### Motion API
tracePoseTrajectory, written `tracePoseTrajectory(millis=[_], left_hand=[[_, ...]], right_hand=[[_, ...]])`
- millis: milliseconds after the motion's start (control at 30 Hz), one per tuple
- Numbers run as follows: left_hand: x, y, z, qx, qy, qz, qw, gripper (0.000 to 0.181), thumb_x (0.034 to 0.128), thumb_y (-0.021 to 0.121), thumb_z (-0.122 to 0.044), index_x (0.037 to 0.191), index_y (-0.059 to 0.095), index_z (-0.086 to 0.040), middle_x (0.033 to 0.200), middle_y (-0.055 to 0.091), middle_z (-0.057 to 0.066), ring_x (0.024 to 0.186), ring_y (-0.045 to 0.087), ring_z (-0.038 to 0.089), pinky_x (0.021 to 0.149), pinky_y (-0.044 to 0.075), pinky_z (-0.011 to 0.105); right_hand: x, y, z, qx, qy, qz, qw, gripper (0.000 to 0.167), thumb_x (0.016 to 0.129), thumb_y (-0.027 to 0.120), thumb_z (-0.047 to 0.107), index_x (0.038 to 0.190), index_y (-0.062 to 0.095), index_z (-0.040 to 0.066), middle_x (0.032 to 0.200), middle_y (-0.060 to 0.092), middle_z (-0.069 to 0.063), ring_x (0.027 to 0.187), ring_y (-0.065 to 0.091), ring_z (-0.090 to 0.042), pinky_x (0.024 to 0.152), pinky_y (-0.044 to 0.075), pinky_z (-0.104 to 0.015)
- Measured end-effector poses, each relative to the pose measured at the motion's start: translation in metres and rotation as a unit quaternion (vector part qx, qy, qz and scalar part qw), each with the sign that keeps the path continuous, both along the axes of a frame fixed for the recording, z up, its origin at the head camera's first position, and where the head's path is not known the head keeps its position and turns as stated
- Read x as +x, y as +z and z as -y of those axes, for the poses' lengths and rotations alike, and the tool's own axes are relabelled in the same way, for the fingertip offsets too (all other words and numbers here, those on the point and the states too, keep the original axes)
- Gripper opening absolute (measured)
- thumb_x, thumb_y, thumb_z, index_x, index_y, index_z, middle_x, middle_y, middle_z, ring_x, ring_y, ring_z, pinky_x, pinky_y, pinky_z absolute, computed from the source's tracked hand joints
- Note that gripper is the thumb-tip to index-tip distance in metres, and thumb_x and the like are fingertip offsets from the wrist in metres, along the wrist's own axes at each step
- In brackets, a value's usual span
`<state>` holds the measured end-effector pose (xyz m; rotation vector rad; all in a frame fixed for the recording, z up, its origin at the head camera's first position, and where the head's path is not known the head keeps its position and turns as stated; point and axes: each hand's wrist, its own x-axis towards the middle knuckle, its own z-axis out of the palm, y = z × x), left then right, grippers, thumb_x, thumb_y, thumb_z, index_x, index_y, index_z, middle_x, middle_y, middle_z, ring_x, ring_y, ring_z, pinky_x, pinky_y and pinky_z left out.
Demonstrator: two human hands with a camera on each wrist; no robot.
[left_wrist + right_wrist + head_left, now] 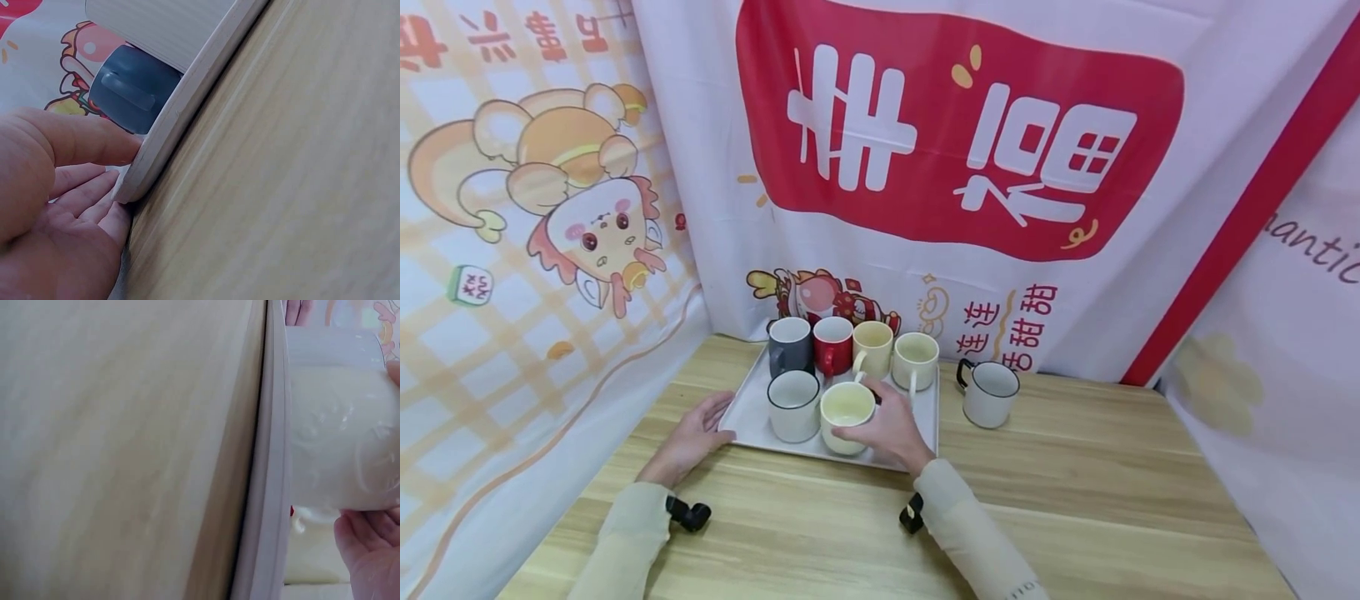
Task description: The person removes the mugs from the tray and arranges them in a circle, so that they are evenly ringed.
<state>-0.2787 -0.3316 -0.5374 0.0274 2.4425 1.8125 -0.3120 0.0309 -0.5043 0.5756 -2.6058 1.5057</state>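
A rectangular white tray (pixel 747 418) on the wooden table carries several mugs. My left hand (pixel 695 439) rests against its front left corner; in the left wrist view the thumb (pixel 100 140) touches the rim while the other fingers lie extended along the side. At the front of the tray, my right hand (pixel 891 423) holds a pale yellow mug (pixel 837 434), fingers on the far side and thumb on the near side. In the right wrist view, this mug (pixel 337 437) shows a raised pattern. Left of it stands a white mug with a dark rim (pixel 793 417).
Behind these stand a dark grey mug (pixel 791 354), a red mug (pixel 832 348), a yellow mug (pixel 874 354) and a cream mug (pixel 915 367). Another white mug with a black rim (pixel 991 400) is on the table right of the tray. Printed cloths (pixel 925 250) hang behind.
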Motion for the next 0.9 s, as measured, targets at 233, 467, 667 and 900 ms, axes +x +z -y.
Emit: tracePoseTrajectory(millis=[233, 467, 667, 900], left_hand=[[-0.001, -0.002, -0.001, 0.002, -0.008, -0.008, 0.9999, 0.085, 0.0979, 0.06, 0.006, 0.167, 0.011, 0.003, 0.175, 0.012, 0.027, 0.164, 0.013, 0.045, 0.135, 0.019, 0.056], [0.001, -0.002, 0.001, 0.009, -0.014, -0.018, 0.9997, 0.086, 0.0969, 0.06, 0.008, 0.167, 0.011, 0.004, 0.175, 0.012, 0.029, 0.163, 0.012, 0.046, 0.134, 0.019, 0.055], [0.0, -0.001, 0.0, 0.015, -0.015, -0.018, 0.9996, 0.086, 0.0972, 0.06, 0.008, 0.167, 0.01, 0.004, 0.175, 0.011, 0.029, 0.163, 0.012, 0.046, 0.134, 0.018, 0.057], [0.0, -0.001, 0.0, 0.014, -0.013, -0.021, 0.9996, 0.086, 0.0964, 0.06, 0.008, 0.166, 0.011, 0.006, 0.174, 0.012, 0.03, 0.163, 0.012, 0.047, 0.134, 0.018, 0.057]], right_hand=[[0.003, 0.008, -0.027, 0.004, 0.039, -0.009, 0.9992, 0.097, 0.066, 0.1, 0.041, 0.148, 0.058, 0.012, 0.138, 0.069, 0.0, 0.123, 0.065, -0.02, 0.113, 0.057, -0.046], [0.016, 0.027, -0.06, 0.011, 0.078, 0.005, 0.9969, 0.092, 0.062, 0.101, 0.034, 0.144, 0.062, 0.018, 0.133, 0.07, 0.002, 0.121, 0.066, -0.024, 0.11, 0.058, -0.048], [0.032, 0.034, -0.101, 0.027, 0.087, -0.009, 0.9958, 0.091, 0.062, 0.102, 0.032, 0.143, 0.063, 0.018, 0.138, 0.069, 0.001, 0.124, 0.066, -0.021, 0.112, 0.058, -0.045], [0.054, 0.03, -0.164, 0.051, 0.099, -0.018, 0.9936, 0.09, 0.061, 0.102, 0.034, 0.141, 0.065, 0.018, 0.134, 0.071, 0.002, 0.12, 0.067, -0.018, 0.109, 0.058, -0.027]])
